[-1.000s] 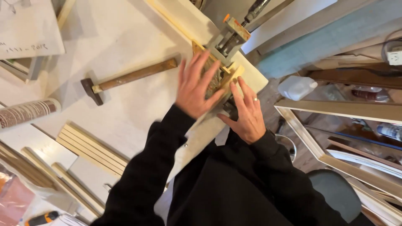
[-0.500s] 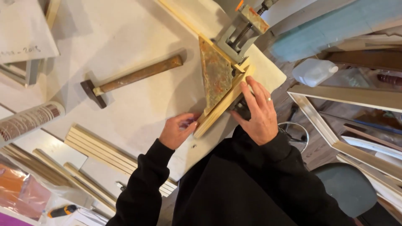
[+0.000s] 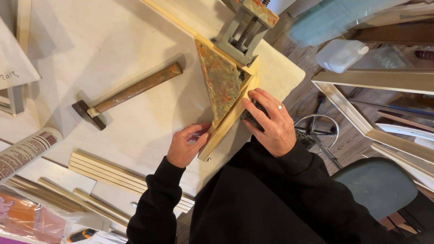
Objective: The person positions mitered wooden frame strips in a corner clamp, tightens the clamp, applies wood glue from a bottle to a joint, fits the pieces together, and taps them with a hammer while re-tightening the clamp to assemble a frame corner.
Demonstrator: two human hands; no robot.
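Observation:
A short wooden moulding strip (image 3: 230, 115) lies slanted on the pale worktable (image 3: 113, 49), its far end in a grey corner clamp (image 3: 239, 29). A rusty triangular plate (image 3: 220, 81) of the clamp lies beside the strip. My left hand (image 3: 185, 145) pinches the strip's near end with fingertips and thumb. My right hand (image 3: 270, 121), with a ring on one finger, rests on the strip's right side over a dark part of the clamp. A second, longer strip (image 3: 174, 20) runs up and left from the clamp.
A hammer (image 3: 129, 95) with a wooden handle lies left of the clamp. Several loose moulding strips (image 3: 108, 176) lie near the front edge. A rolled paper (image 3: 27, 151) is at the left. A white plastic jug (image 3: 341, 54), frame pieces (image 3: 375, 81) and a stool (image 3: 377, 187) stand to the right.
My left hand has come off the top of the clamp and moved down to the strip's near end. My right hand stays beside the clamp. The view has shifted closer.

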